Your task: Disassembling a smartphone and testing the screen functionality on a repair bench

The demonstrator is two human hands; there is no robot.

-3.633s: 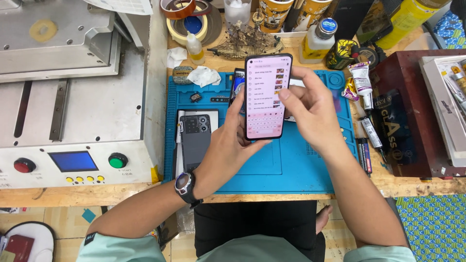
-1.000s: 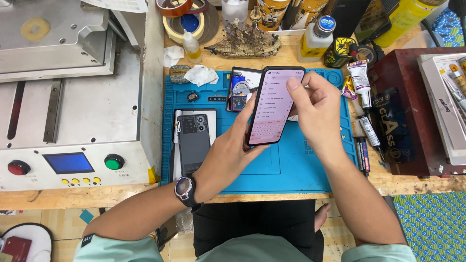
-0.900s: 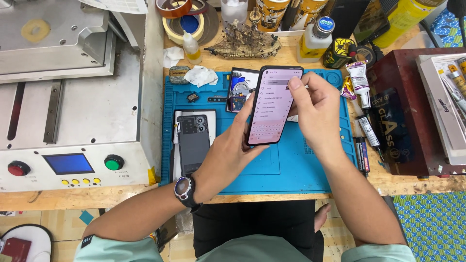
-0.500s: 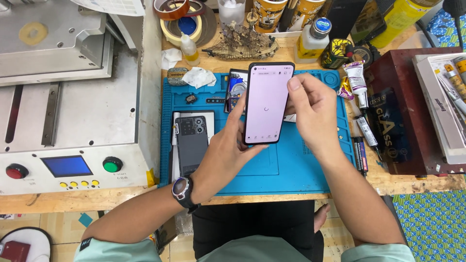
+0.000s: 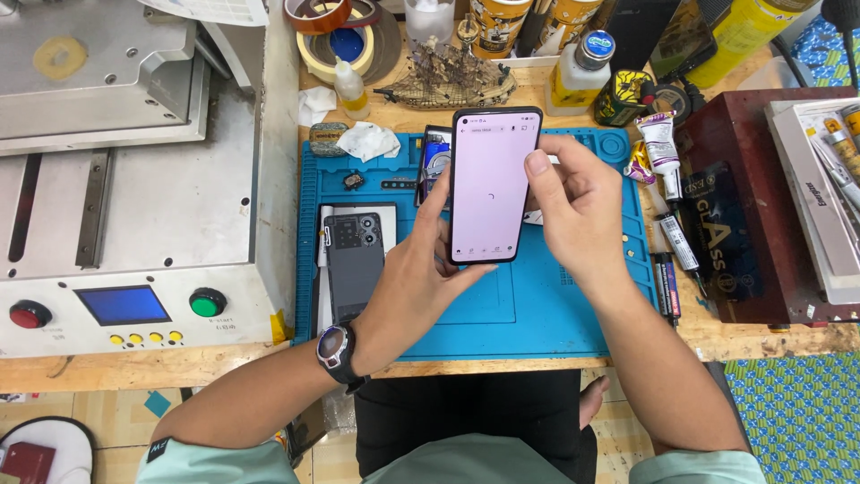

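Phone (image 5: 491, 184) hides another phone (image 5: 434, 157) behind it — screen icons too small.

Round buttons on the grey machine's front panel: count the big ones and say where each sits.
2: a red button left of the blue screen, a green button right of it. Nothing appears hidden.

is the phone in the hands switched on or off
On. The phone screen glows pale pink with a small loading mark at its middle, held upright by the left hand and right hand.

wooden bench (image 5: 537, 342), blue mat (image 5: 537, 309), grey machine (image 5: 170, 206), tape rolls (image 5: 336, 36)
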